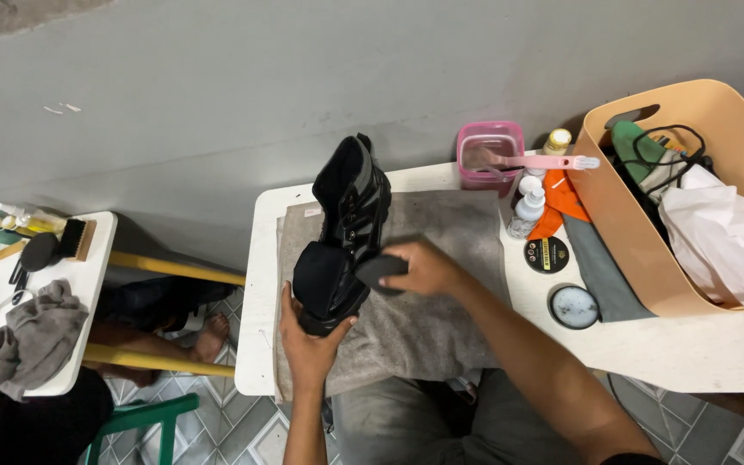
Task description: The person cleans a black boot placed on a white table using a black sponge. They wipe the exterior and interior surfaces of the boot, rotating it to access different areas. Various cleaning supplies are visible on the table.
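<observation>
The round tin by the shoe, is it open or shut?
Open: the tin shows pale paste inside, and its black lid lies beside it.

We hold a black boot over a grey towel on the white surface. Our left hand cups its heel from below; our right hand presses a dark sponge against its side. A pink tub, a spray bottle, two round tins and a tan basket stand to the right.
</observation>
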